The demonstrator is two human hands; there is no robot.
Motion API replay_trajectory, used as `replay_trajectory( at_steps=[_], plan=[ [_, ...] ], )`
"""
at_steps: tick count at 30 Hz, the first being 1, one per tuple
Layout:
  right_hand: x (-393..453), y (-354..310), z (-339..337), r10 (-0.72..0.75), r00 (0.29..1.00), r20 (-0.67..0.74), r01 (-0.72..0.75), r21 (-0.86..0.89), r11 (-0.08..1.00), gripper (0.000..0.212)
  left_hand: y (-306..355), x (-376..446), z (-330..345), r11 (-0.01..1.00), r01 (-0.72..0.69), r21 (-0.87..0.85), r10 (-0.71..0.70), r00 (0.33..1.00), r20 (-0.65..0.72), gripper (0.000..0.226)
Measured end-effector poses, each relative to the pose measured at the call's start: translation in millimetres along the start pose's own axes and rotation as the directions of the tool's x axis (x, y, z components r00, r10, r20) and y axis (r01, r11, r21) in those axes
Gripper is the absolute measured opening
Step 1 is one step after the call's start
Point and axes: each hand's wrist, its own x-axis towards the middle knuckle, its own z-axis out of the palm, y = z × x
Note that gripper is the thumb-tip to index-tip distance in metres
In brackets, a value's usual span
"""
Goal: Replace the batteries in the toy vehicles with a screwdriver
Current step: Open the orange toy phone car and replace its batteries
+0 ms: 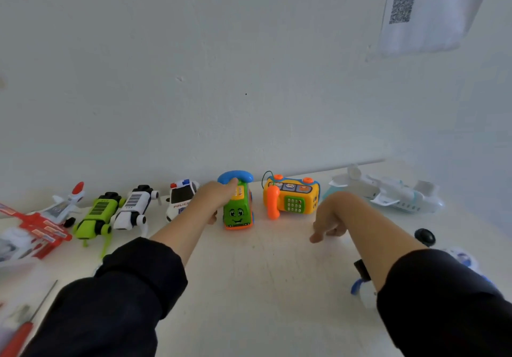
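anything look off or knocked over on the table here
Mostly tidy: the toys stand in a row along the wall. The green robot dog and white robot dog look tipped, legs splayed out to the side. The left hand grips the green phone car. No visible spills or breakage.

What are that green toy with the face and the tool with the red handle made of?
The green toy looks like moulded plastic: glossy, with bright solid colours, rounded edges and a printed face. The left hand grips it. The screwdriver seems to have a thin grey metal shaft and a red handle, probably plastic, though it is blurred at the picture's edge.
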Motion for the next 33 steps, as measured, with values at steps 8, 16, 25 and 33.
replay_trajectory(
  at_steps=[8, 16, 25, 33],
  plan=[
    [3, 19, -4, -0.038, 0.991, 0.128, 0.01, 0.208, 0.978, 0.022, 8, 6, 15, 0.974, -0.097, 0.205, 0.12, 0.987, -0.106, 0.054],
    [-2, 29, -3, -0.08, 0.983, 0.165, 0.022, 0.325, 0.945, 0.02, 13, 20, 19, 0.969, -0.155, 0.194, 0.177, 0.979, -0.102, 0.042],
    [-5, 37, -1, -0.129, 0.979, 0.16, 0.052, 0.416, 0.908, 0.051, 54, -19, 39, 0.682, -0.325, 0.655, 0.608, 0.75, -0.26, 0.056],
    [-16, 36, 5, -0.12, 0.987, 0.103, 0.079, 0.34, 0.937, 0.052, 37, -12, 88, 0.814, -0.509, 0.28, 0.526, 0.85, 0.017, 0.057]
  ],
)
